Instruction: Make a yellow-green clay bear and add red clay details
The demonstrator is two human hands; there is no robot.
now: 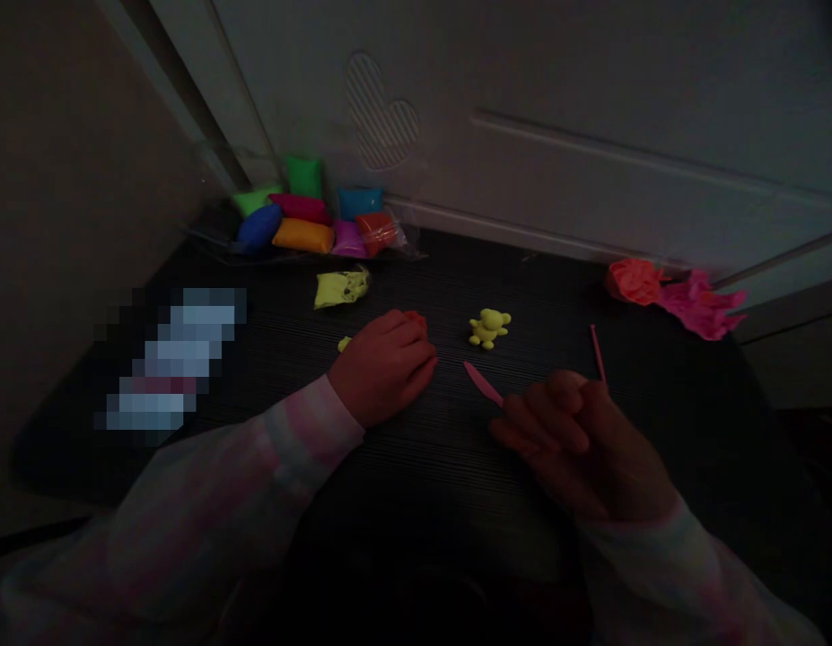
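Left hand (383,370), left of the yellow bear (488,328): fingers bent, red lump (416,318) against them; grip unclear. Pink knife (482,383): bear's near side. Right hand (583,440), nearer, right of it: curled, contents indiscernible. Hands apart. Apparent step: working the red lump, calling next for light pressure.

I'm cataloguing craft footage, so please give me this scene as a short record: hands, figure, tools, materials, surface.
Left hand: palm down, a red-orange lump showing past its fingers; grip unclear
Right hand: fingers curled, hiding one end of a pink, flat, knife-shaped tool; grip unclear
Figure: small yellow bear-shaped figure
Other tool: thin pink rod, partly behind right hand
Materials: crinkled yellow packet; clear plastic bag with multicoloured packets
Far right: crumpled orange piece, crumpled pink piece
Surface: black, finely striped tabletop
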